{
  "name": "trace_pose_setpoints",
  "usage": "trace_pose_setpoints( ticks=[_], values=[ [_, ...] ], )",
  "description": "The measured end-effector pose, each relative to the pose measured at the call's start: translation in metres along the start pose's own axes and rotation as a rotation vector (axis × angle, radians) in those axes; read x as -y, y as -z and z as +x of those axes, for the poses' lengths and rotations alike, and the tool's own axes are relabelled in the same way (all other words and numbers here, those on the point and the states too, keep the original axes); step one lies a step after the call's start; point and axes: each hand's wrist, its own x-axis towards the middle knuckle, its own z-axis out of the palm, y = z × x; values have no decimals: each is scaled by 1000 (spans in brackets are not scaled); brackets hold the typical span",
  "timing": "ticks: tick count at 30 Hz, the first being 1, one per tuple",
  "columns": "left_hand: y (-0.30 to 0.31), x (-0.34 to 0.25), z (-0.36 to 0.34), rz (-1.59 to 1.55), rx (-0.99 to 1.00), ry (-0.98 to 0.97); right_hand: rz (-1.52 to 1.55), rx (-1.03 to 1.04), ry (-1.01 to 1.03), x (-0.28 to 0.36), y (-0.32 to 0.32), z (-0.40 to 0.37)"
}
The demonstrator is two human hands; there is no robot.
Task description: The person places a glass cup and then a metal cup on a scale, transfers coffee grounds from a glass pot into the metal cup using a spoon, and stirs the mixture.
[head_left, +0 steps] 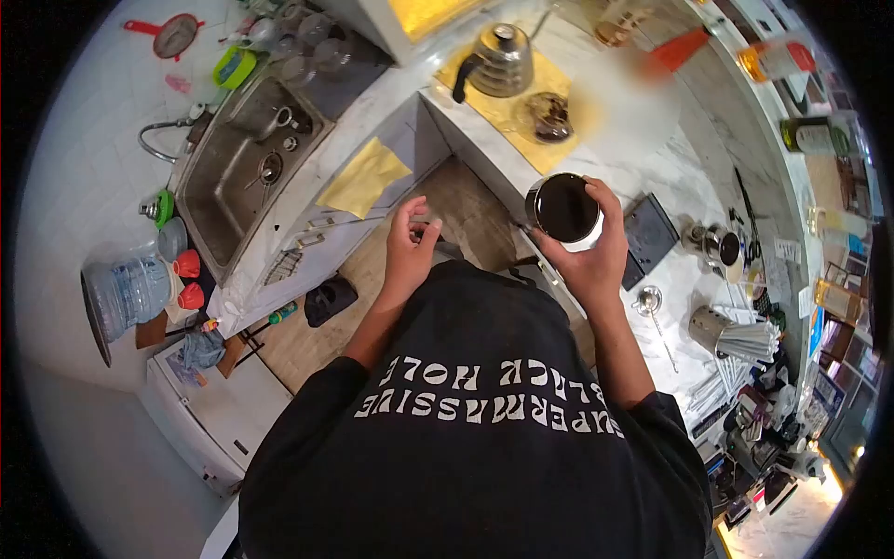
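Observation:
A round glass of dark coffee (566, 207) is in my right hand (603, 244), with the thumb and fingers around its right side. It is held up near the counter's front edge, and I look down into its mouth. My left hand (412, 244) hovers over the floor in front of my black shirt. Its fingers are loosely bent and apart, holding nothing. Beyond the glass, a steel gooseneck kettle (503, 63) stands on a yellow cloth (470, 88). Next to it is a clear vessel with dark wet contents (548, 117).
A steel sink (223, 210) is at the left, with a yellow cloth (365, 177) hanging from the counter beside it. On the right counter lie a dark flat tray or scale (649, 238), a long spoon (650, 303) and a metal canister of straws (717, 333). Bottles line the right ledge (782, 140).

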Motion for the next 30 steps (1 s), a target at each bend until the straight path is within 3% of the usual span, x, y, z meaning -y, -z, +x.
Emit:
trace_pose_setpoints(
  ticks=[2, 3, 14, 30],
  values=[
    [-2, 10, 3, -10, -47, -13, 7, -2, 7, -5, -2, 1],
    [59, 17, 19, -16, -59, 4, 5, 10, 6, 37, -49, 12],
    [191, 66, 38, 15, -192, -23, 64, 142, 113, 113, -182, 52],
    [247, 99, -11, -36, -507, 217, 169, 496, 389, 155, -315, 99]
  ],
)
